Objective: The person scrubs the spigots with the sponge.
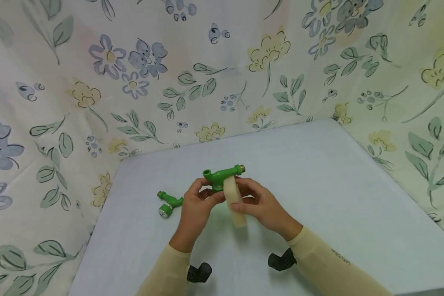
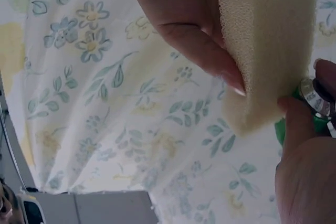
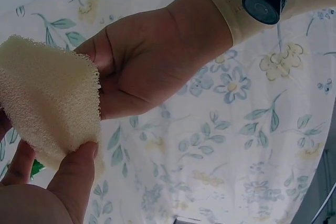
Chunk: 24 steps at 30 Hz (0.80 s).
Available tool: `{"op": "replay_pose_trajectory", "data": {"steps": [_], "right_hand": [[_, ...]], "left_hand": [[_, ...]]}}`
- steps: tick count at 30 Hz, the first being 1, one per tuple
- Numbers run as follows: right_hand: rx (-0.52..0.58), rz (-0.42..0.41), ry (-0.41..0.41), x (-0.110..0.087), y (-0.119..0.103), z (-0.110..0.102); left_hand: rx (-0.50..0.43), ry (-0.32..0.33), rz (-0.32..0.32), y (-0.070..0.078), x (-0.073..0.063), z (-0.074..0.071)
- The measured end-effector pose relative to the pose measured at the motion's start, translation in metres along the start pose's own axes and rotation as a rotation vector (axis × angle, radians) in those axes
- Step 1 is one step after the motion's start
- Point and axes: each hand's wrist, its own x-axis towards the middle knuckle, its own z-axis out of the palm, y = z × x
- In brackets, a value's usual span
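A green tap (image 1: 222, 176) with a brass-coloured threaded end is in my left hand (image 1: 200, 205), held off the table between thumb and fingers. My right hand (image 1: 257, 201) grips a cream sponge (image 1: 234, 205), thumb on its near face. The sponge's upper end lies against the tap's body. In the left wrist view the sponge (image 2: 273, 51) stands beside the tap's silver-ringed knob (image 2: 315, 98). Seen from the right wrist, my right thumb (image 3: 76, 177) presses a dent into the sponge (image 3: 52, 98), which hides most of the tap.
A second green tap (image 1: 170, 201) with a round knob lies on the white table (image 1: 299, 164), left of my left hand. Black wrist cameras (image 1: 200, 272) are strapped under both sleeves. Floral cloth (image 1: 207, 82) hangs behind and at both sides of the table.
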Motion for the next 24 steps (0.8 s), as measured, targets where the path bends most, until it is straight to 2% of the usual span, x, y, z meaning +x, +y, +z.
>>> {"op": "replay_pose_trajectory", "data": {"steps": [3, 9, 15, 19, 24], "right_hand": [[-0.009, 0.01, 0.007, 0.001, 0.002, 0.0], [-0.05, 0.075, 0.035, 0.005, 0.004, -0.006], [-0.038, 0.137, 0.053, 0.007, 0.008, -0.011], [-0.014, 0.156, 0.056, 0.006, 0.011, -0.01], [0.007, 0.154, 0.056, 0.005, 0.013, -0.007]], "left_hand": [[-0.009, -0.011, 0.007, 0.0, 0.0, -0.001], [-0.062, -0.093, 0.013, 0.002, -0.002, -0.004], [-0.094, -0.156, 0.022, 0.0, -0.002, -0.005], [-0.098, -0.157, 0.024, 0.0, -0.002, -0.003], [-0.081, -0.116, 0.013, -0.001, 0.0, 0.0]]}}
